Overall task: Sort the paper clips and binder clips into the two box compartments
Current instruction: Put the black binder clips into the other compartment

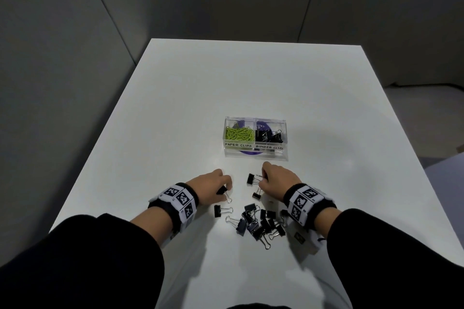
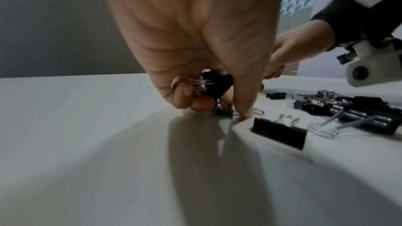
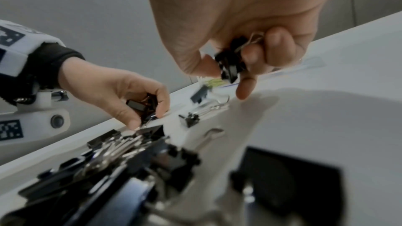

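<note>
Both hands are down on the smooth white desk, working the scatter of binder clips. The left hand has its fingers curled around black binder clips, folded black metal bodies with silver wire loops poking out past the fingers, and its thumb and forefinger tip press down at another clip on the desk surface. The right hand is clenched on a bunch of black clips too, wire handles sticking up between the fingers, its forefinger stretched down toward the desk.

Just left of the right hand's knuckles lies one loose clip; another small one sits beside its thumb. Right under the left hand's wrist side rests a single clip, flat-backed, its wire loop pointing right. Between the two wrists, nearer the right one, sits the heap: a tangle of glossy black triangular bodies and shiny wire handles.

Beyond both hands, well apart from them, stands the clear plastic box, rectangular, with two compartments and handwritten labels. The compartment ahead of the left hand holds thin lime-green paper clips; the one ahead of the right hand holds black binder clips. Something purple shows through beneath the box.

Black sleeves and checker-marked white wristbands cover both forearms.
</note>
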